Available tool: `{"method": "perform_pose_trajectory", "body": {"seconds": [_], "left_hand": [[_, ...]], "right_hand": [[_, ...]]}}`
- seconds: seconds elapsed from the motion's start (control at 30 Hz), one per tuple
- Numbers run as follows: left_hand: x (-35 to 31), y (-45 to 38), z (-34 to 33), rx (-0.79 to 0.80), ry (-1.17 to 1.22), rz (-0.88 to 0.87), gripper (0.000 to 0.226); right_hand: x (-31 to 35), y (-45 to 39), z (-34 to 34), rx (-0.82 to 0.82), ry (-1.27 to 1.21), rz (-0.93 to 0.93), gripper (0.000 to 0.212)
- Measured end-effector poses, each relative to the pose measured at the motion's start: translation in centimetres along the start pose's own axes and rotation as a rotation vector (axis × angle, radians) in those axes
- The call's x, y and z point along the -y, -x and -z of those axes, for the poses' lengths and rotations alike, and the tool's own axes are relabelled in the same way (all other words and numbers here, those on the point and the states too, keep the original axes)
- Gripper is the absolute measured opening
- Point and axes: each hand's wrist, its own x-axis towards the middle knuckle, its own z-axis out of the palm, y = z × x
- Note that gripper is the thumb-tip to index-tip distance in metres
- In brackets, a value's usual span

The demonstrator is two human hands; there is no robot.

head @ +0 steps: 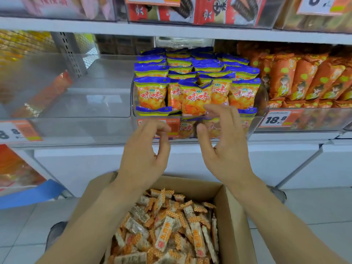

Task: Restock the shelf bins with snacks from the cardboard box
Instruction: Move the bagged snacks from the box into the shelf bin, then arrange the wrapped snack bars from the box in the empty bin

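Both forearms reach up from the bottom edge over the box [234, 216], which stands open on the floor tiles, heaped with small orange-and-white wrapped snacks [167, 231]. Above the box's far rim, the left hand [144, 155] is raised with its fingers loosely curled and its thumb apart; it holds nothing and hangs just before the front wall of the middle bin [255, 119]. Beside it, a little apart, the right hand [222, 147] is likewise half open, fingers bent and spread, thumb pointing up; its fingertips lie at the bin's front lip, near the lowest front packet, though whether they touch it cannot be told. Neither hand grips anything. The middle bin is packed with upright rows of blue-topped orange packets [194, 96], and an orange price tag [171, 128] on its front shows between the hands. Left of this bin is a clear bin [85, 111] with only a few reddish packets [47, 94] at its left side. Right of the middle bin, another bin holds orange bags [304, 79] behind a tag reading 18.8 [276, 119]. Higher up, above the middle bin, a shelf carries red packets [190, 10].
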Motion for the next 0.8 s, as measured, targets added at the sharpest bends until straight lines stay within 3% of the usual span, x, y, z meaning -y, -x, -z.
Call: {"method": "perform_pose_trajectory", "body": {"seconds": [0.23, 0.3, 0.4, 0.63, 0.8], "left_hand": [[8.2, 11.2, -1.9, 0.726, -0.029, 0.339, 0.030], [9.8, 14.8, -2.1, 0.861, -0.070, 0.440, 0.030], [11.2, 18.4, -2.1, 0.901, -0.056, 0.617, 0.029], [13.3, 22.9, -3.1, 1.078, -0.123, 0.740, 0.049], [13.7, 23.7, -4.1, 1.119, -0.211, 0.724, 0.053]], "right_hand": [[-4.3, 12.5, -4.9, 0.534, -0.116, -0.578, 0.018], [-5.0, 15.9, -5.8, 0.711, -0.094, -0.704, 0.015], [-5.0, 20.0, -6.8, 0.992, -0.061, -0.793, 0.027], [-4.4, 24.8, -8.0, 1.400, 0.030, -0.656, 0.069], [-3.8, 26.5, -8.0, 1.391, 0.110, -0.609, 0.042]]}}
